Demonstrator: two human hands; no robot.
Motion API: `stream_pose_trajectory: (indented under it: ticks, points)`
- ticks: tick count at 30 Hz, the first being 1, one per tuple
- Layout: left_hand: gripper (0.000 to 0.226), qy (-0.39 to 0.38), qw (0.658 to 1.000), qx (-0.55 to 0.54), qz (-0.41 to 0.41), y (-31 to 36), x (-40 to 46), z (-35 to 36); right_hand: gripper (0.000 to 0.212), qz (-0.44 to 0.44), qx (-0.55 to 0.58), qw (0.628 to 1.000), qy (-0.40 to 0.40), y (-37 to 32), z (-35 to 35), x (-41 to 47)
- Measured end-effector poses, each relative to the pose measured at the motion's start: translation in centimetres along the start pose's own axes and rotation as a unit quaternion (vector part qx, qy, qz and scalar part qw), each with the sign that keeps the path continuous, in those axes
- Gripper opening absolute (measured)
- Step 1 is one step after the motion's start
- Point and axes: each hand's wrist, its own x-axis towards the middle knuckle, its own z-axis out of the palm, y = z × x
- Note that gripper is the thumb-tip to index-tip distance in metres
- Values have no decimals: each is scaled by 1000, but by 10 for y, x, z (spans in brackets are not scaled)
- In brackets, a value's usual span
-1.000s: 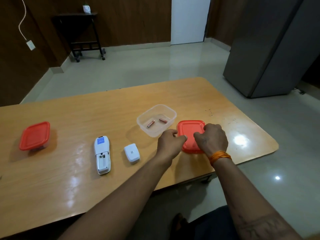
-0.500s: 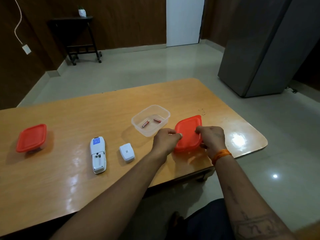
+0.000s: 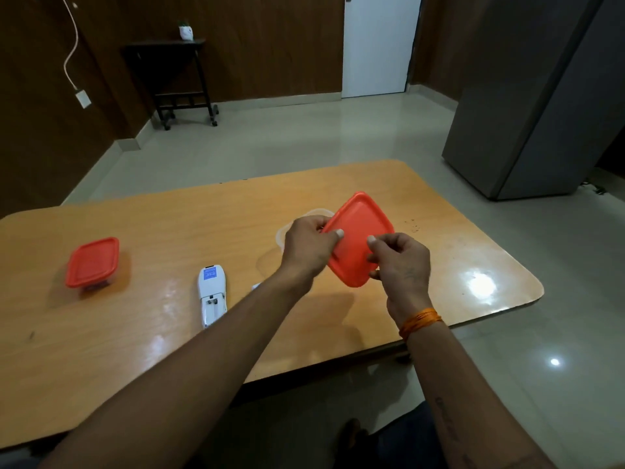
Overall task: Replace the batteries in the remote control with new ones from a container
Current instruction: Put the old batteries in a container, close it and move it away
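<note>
On the desk (image 3: 169, 326) the remote (image 3: 212, 296) lies open-backed left of my arms, clear box (image 3: 282, 233) mostly hidden, and with left grip (image 3: 309, 247) and right grip (image 3: 399, 262) both pinching the red lid (image 3: 360, 238) aloft, I'd level it, then press corners evenly.

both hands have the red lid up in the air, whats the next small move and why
Probably lower the red lid onto the clear tub just behind it and press it shut. Both the left hand and right hand hold it tilted above the table, and the tub's rim is uncovered.
</note>
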Motion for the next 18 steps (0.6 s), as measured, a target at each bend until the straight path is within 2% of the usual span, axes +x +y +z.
stream_pose_trajectory:
  ticks: [2, 5, 7, 9, 12, 15, 18]
  points:
    - [31, 4, 999, -34, -13, -1, 9, -15, 19, 0, -25, 999, 35, 6, 3, 4]
    - [36, -8, 996, -73, -41, -4, 24, -34, 33, 69, 24, 997, -8, 8, 13, 10]
    - [35, -15, 996, -69, -52, -7, 34, -43, 34, 99, 67, 992, -28, 7, 24, 16]
    - [30, 8, 1000, 15, -23, -12, 47, -50, 32, 98, 79, 992, -25, 8, 36, 25]
    - [27, 56, 984, 168, 33, -17, 64, -56, 25, 89, 56, 994, -15, 15, 53, 36]
    - [26, 60, 970, 233, 40, -26, 86, -58, 27, 92, 49, 994, -21, 23, 68, 42]
    - [26, 40, 961, 273, 9, -40, 104, -59, 30, 111, 57, 992, -35, 29, 76, 48]
